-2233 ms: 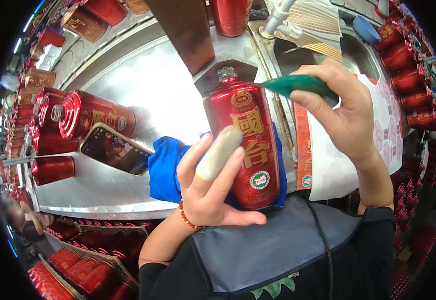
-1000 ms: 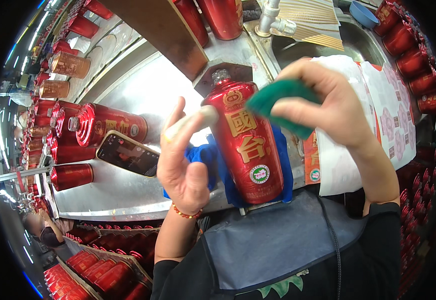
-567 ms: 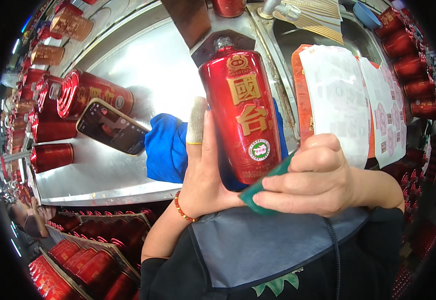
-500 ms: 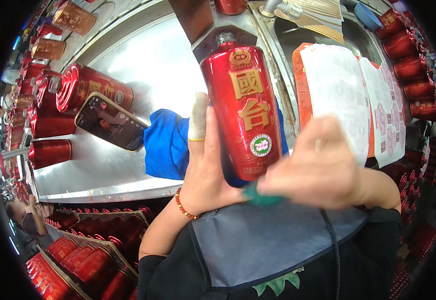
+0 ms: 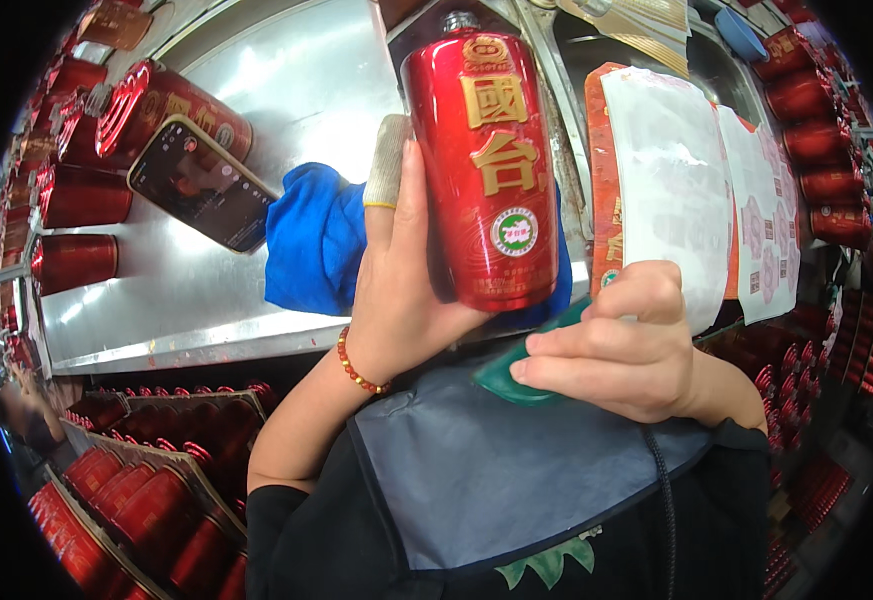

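Observation:
A glossy red bottle (image 5: 491,240) with raised gold lettering and a round white-and-green sticker lies tilted back on a blue cloth (image 5: 316,245), its neck pointing away from me. My left hand (image 5: 406,260) grips the bottle's left side and base; a knitted sleeve (image 5: 386,165) covers one finger, and a beaded bracelet circles the wrist. Close to the bottle's lower right, my right hand (image 5: 621,350) pinches a thin green scraper (image 5: 521,375). The scraper sits just below the base, apart from the bottle's front.
A phone (image 5: 201,185) leans against another red bottle (image 5: 171,110) on the metal worktop (image 5: 186,335), with more red bottles at left. Sticker sheets (image 5: 671,180) lie at right beside a sink (image 5: 726,75) and a blue bowl (image 5: 738,35). Crates of red bottles (image 5: 156,510) stand below left.
The view has shifted, so everything appears higher and slightly left. My right hand, blurred before, is now sharp, and more of the green scraper shows. My left hand keeps its grip on the bottle.

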The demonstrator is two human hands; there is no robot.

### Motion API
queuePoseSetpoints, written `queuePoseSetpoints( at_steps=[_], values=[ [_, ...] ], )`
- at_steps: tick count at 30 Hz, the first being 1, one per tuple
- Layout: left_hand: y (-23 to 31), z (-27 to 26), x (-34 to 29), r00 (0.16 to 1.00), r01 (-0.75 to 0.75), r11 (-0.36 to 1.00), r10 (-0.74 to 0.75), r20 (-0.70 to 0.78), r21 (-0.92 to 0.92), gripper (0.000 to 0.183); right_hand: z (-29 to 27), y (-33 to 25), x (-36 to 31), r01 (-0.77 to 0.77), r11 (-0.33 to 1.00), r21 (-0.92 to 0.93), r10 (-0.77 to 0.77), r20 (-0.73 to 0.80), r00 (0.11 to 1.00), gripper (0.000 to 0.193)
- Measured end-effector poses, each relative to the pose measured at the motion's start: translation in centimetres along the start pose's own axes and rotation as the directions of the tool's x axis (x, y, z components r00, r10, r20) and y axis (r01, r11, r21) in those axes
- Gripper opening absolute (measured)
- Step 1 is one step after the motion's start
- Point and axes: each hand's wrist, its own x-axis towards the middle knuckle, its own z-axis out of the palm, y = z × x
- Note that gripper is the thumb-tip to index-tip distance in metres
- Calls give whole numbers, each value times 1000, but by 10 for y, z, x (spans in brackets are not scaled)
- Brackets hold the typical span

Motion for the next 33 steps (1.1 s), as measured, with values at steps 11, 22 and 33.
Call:
queuePoseSetpoints(
  at_steps=[11, 22, 33],
  values=[
    [19, 5, 2, 994, 31, 1000, -30, -108, 6, 120, -5, 0, 11, -51, 970, -239, 30, -92, 995, 37],
    [3, 11, -3, 985, -63, 995, 49, -165, -81, 107, 9, -17, 23, 8, 992, -124, -9, -8, 1000, 37],
    [0, 4, -9, 997, 45, 999, -44, -64, 15, 126, -21, 2, -18, -456, 846, 278, 476, -7, 879, 39]
  ],
)
